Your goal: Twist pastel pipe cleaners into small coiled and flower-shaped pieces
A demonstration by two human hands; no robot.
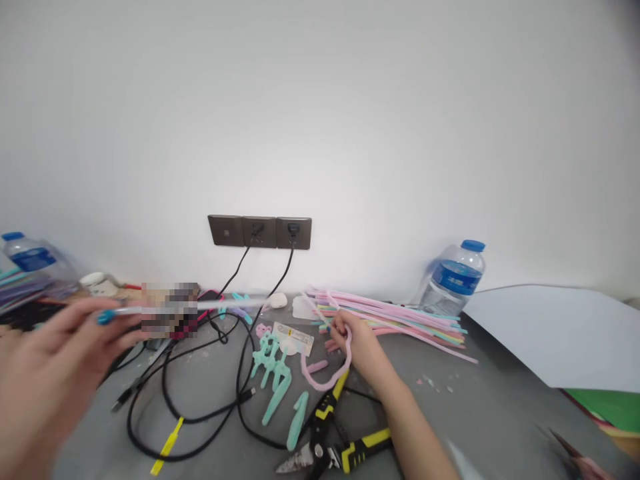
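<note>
Holds a pale strip (220, 305), blurred, out to the side in the left hand (63, 357), with the grip clamped on its near end between thumb and fingers. Pinches a pink fuzzy stem (323, 387) in the right hand (357, 340), with the grip clamped on it and its length bent into a loose U low over the gray counter (440, 427). Shows, just behind the right hand, a bundle of pastel stems (400, 323) lying near the wall (380, 167), with a water bottle (453, 280) near its right end. Includes, left of the bent stem, mint-green fuzzy pieces (277, 397) and a small card (293, 339). Has, nearer the front, yellow-and-black pliers (319, 450) with handles spread, one of them close beside the right forearm. Shows black cables (165, 383) looped on the left of the counter, with a yellow tie (167, 447) on one loop, and two plugs in the dark wall sockets (260, 232). Bears, at far right, a large white sheet (540, 333) partly over a green sheet (610, 408).
</note>
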